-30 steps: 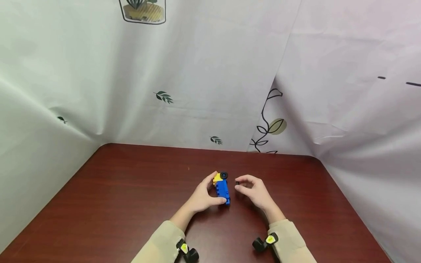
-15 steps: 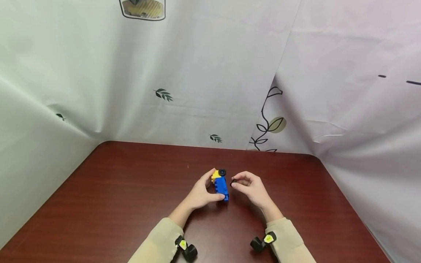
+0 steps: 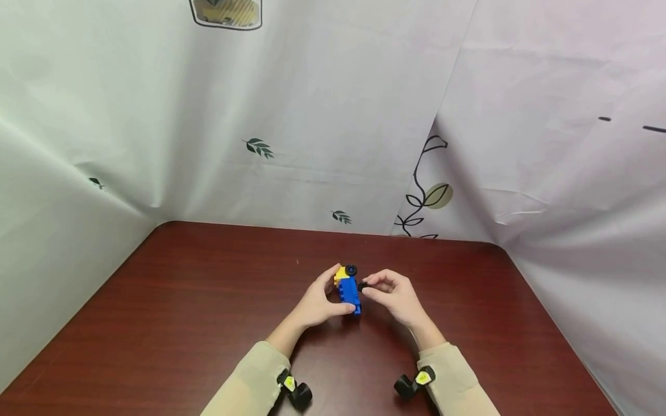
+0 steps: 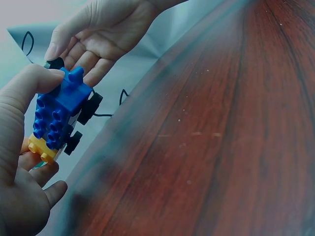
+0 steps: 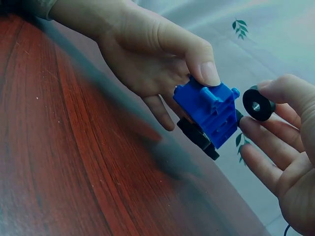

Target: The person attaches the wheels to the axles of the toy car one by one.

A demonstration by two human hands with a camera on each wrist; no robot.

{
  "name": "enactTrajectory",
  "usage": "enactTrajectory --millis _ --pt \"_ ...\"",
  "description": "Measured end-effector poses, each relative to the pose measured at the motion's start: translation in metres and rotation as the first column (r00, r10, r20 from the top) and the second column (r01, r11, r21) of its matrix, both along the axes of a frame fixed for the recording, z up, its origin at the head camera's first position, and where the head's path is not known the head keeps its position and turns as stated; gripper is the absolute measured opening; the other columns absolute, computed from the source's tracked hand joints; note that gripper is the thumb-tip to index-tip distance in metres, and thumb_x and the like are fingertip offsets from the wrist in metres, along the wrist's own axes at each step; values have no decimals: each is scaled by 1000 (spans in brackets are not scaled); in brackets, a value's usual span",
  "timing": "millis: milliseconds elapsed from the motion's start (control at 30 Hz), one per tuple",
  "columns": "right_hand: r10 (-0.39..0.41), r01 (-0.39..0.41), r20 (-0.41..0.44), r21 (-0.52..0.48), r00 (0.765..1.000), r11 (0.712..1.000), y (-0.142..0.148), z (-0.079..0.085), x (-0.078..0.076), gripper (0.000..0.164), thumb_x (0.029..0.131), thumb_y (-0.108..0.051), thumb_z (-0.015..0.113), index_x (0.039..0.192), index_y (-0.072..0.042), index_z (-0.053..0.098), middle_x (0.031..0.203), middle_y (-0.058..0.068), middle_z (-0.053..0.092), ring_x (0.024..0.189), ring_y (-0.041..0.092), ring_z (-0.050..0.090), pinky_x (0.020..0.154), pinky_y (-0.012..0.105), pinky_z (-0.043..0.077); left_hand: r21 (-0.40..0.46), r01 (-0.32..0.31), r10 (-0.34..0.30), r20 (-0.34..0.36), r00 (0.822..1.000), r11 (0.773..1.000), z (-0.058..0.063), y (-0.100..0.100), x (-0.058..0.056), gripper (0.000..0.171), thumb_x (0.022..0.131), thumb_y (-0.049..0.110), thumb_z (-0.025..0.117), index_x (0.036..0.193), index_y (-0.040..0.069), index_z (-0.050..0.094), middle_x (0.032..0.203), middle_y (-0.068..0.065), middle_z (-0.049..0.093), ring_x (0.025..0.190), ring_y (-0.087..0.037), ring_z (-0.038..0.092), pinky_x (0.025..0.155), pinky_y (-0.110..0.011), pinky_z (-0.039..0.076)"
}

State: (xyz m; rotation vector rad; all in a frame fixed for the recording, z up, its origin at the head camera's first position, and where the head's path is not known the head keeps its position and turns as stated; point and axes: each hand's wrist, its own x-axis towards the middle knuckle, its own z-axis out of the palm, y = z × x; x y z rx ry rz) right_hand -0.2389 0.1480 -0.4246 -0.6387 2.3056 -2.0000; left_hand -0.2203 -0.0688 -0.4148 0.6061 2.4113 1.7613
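Note:
My left hand [image 3: 317, 304] grips a toy car [image 3: 349, 292] built of blue and yellow blocks, its thumb on the blue end and fingers round the yellow end. Two black wheels [image 4: 90, 108] sit along one side of the car in the left wrist view. On the other side, a wheel [image 3: 351, 270] shows at the yellow end. Thumb and fingers of my right hand [image 3: 393, 294] pinch a loose black wheel [image 5: 259, 104] with a metallic centre. In the right wrist view it faces a small blue peg [image 5: 236, 92] on the car, with a narrow gap between.
Both hands are above a dark red-brown wooden table [image 3: 218, 312]. A pale hanging cloth [image 3: 312, 115] with leaf prints borders it at the back and sides. Each sleeve carries a black strapped wrist camera [image 3: 300, 396].
My right hand has come left with the loose wheel, closing most of the gap to the car. The left hand keeps its grip; everything sits slightly higher in the head view.

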Motion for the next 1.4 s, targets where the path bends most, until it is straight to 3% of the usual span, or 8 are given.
enactTrajectory --millis 333,567,700,867,1100,1267,1400 --pt "14 -13 -24 47 1000 999 -5 8 6 15 85 -6 68 95 5 63 111 25 64 92 10 65 80 24 55 13 4 -4 1 1000 1000 -1 0 -1 88 78 16 74 147 -3 24 147 -24 35 130 -39 44 107 -53 35" --pt "34 -33 -15 71 999 997 -12 26 18 17 84 -3 68 97 7 64 110 26 64 91 16 66 79 23 55 28 26 -26 6 1000 999 -4 -1 -5 89 78 15 74 147 -5 22 145 -25 38 128 -39 46 106 -53 36" --pt "39 -39 2 92 999 995 -13 28 19 23 84 -2 68 105 8 65 108 26 64 89 21 67 78 23 55 29 19 -19 6 1000 999 -16 0 -12 90 78 15 75 147 -4 21 146 -25 37 128 -38 46 106 -52 36" --pt "59 -57 -17 113 998 992 -12 24 17 26 84 -1 67 109 9 65 108 26 64 91 13 64 79 22 55 25 -8 8 -4 1000 1000 -37 0 -23 92 77 19 77 149 1 23 148 -20 37 129 -35 46 107 -51 37" --pt "-37 45 -72 119 997 992 -14 4 6 17 87 -7 66 100 3 72 102 18 68 92 5 60 80 21 53 -12 -35 35 -51 998 999 -40 0 -22 96 74 30 79 149 4 25 148 -13 38 129 -30 47 106 -48 39" --pt "-83 79 49 78 995 994 -20 0 6 20 86 -13 69 99 2 69 97 13 67 82 8 62 76 25 54 -87 -80 72 -97 993 993 -36 3 -18 98 71 36 80 149 7 28 149 -10 37 130 -30 45 106 -51 38" --pt "-32 24 181 44 983 999 -21 0 7 31 89 -16 65 113 2 62 112 16 61 86 12 62 80 33 56 -96 -113 99 -135 986 989 -35 5 -18 99 69 36 82 148 10 29 149 -9 36 131 -29 43 106 -52 38"
